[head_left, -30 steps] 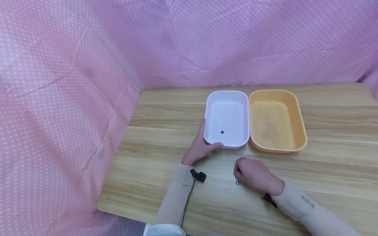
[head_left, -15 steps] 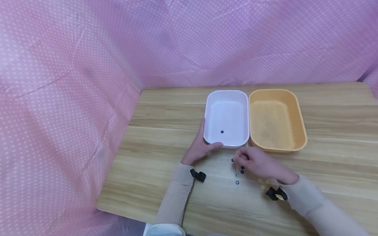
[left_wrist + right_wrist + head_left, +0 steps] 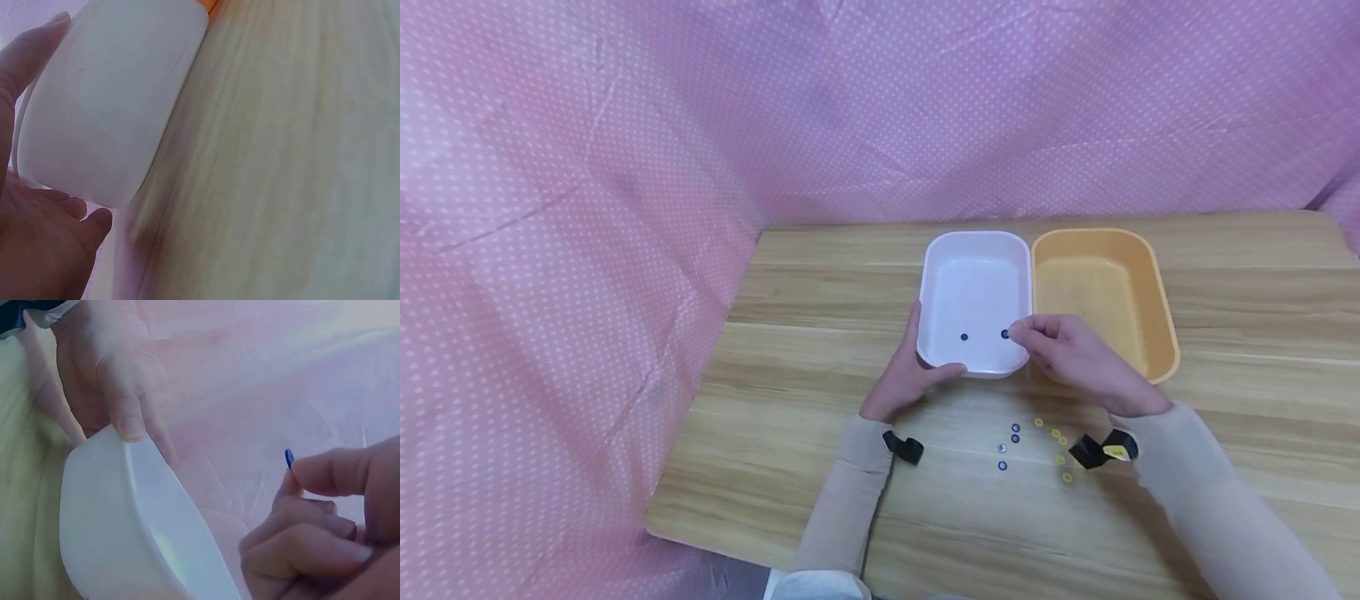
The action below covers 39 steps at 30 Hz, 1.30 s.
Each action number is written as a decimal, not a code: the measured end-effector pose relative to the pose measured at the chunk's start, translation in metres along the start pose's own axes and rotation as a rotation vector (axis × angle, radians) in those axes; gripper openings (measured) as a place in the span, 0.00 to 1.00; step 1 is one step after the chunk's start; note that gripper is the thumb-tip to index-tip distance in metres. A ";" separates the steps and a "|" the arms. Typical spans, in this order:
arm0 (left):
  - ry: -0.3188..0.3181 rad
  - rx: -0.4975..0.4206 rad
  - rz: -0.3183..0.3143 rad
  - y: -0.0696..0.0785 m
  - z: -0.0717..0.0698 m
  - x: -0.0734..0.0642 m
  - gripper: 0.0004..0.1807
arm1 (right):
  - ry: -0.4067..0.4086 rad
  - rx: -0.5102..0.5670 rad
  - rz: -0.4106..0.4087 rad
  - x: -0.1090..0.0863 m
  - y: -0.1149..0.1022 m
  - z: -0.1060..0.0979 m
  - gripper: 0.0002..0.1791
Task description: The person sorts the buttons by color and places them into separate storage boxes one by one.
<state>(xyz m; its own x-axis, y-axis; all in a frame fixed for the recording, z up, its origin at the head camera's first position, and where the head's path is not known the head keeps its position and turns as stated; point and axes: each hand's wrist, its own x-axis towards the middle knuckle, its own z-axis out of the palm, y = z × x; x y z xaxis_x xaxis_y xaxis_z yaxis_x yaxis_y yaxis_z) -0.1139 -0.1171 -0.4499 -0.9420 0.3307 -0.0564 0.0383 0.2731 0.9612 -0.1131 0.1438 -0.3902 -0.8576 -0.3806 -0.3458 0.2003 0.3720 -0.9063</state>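
Head view: right fingers pinch blue disc over white tub

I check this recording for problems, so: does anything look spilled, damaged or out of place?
Only faint marks on the outside of the white box look odd, perhaps scratches. It and the yellow box stand upright; the blue buttons and yellow buttons lie grouped by colour.

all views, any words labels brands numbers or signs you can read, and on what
No text can be read.
Yellow label on the right wrist's black strap: marks too small and blurred to read.
Blue disc in the right hand: too small to tell whether it bears any.
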 end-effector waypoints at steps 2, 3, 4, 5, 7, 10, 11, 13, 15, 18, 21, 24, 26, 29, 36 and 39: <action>0.000 -0.004 0.000 0.000 0.000 0.000 0.65 | -0.001 0.030 0.011 0.004 0.000 -0.001 0.28; -0.001 -0.002 -0.001 0.001 0.000 0.000 0.66 | 0.001 0.038 0.009 0.006 0.000 -0.002 0.28; -0.002 -0.006 0.001 0.001 0.000 0.000 0.66 | 0.000 0.049 0.005 0.007 0.000 -0.002 0.27; -0.003 -0.011 0.001 0.001 0.001 0.000 0.66 | -0.001 0.054 0.004 0.008 0.001 -0.002 0.27; -0.005 -0.014 0.001 0.002 0.001 0.000 0.65 | -0.006 0.070 -0.002 0.010 0.003 -0.002 0.26; -0.005 -0.021 -0.007 0.003 0.001 -0.001 0.65 | -0.011 0.086 0.005 0.012 0.005 -0.003 0.26; -0.003 -0.019 -0.012 0.003 0.001 -0.001 0.65 | -0.010 0.085 0.010 0.013 0.006 -0.003 0.26; 0.002 -0.014 -0.018 0.004 0.001 -0.001 0.65 | -0.005 0.080 0.018 0.015 0.007 -0.003 0.27; 0.006 -0.009 -0.024 0.004 0.002 -0.002 0.65 | 0.002 0.075 0.021 0.017 0.008 -0.003 0.26; 0.010 -0.007 -0.024 0.003 0.002 -0.001 0.65 | 0.000 0.080 0.012 0.019 0.010 -0.003 0.27; 0.015 -0.027 -0.009 -0.005 0.003 0.001 0.66 | -0.002 0.055 0.003 0.022 0.009 -0.002 0.26; 0.035 -0.028 -0.007 -0.018 0.004 0.005 0.67 | 0.006 -0.017 0.003 0.028 0.004 0.001 0.25; 0.049 -0.017 -0.012 -0.026 0.004 0.006 0.67 | 0.009 -0.077 0.008 0.034 0.000 0.006 0.24; 0.070 0.000 -0.015 -0.033 0.005 0.008 0.66 | -0.017 -0.147 0.013 0.043 -0.005 0.014 0.23; 0.074 0.025 -0.019 -0.034 0.006 0.007 0.65 | -0.084 -0.371 -0.011 0.062 -0.006 0.033 0.14; 0.072 0.032 -0.022 -0.033 0.005 0.007 0.65 | -0.091 -0.458 0.009 0.070 -0.007 0.041 0.15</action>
<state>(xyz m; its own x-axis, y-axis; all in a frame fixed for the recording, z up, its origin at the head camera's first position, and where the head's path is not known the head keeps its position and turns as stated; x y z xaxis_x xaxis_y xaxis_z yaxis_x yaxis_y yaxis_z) -0.1199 -0.1199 -0.4835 -0.9642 0.2588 -0.0572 0.0265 0.3090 0.9507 -0.1549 0.0804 -0.4180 -0.8079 -0.4406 -0.3914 -0.0398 0.7034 -0.7097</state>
